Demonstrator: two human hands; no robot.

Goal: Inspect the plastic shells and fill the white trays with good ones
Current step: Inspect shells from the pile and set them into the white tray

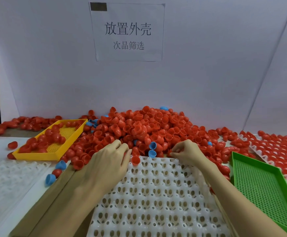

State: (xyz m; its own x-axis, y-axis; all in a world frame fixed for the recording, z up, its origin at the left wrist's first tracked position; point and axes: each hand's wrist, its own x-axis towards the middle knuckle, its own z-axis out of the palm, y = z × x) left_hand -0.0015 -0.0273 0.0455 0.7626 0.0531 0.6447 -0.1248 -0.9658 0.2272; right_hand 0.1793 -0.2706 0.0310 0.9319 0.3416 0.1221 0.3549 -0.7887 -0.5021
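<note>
The white tray (156,199) lies straight in front of me, nearly all its cups bare; I count one red shell (135,159) seated, in the far row toward the left corner; so I judge the filling has only just started. The pile of red shells (148,129) banks against the tray's far edge, a few blue shells (152,149) mixed in and two of them sitting right at that edge. My left hand (110,161) rests at the tray's far-left corner, fingers (122,147) loosely curled and reaching into the foot of the pile; whether they already hold a shell I cannot tell, as the tips are hidden. My right hand (187,153) is at the far edge toward the right, thumb and forefinger pinched together on something small and red, likely a shell, though it is mostly covered.

I take the step in hand to be picking and checking; the next move calls for turning the piece to look it over, then setting it mouth-up or dome-up into a free cup in the far row, matching the one already there.

Room: the near tray is open and free; the green tray (265,192) lies just beside the tray's right edge, holding nothing I can see; the yellow tray (37,153) with loose red shells sits off to the left, well apart; a filled white tray (279,151) lies beyond the green one. Loose shells crowd the far edge, so a careless sweep could roll strays into the cups.
</note>
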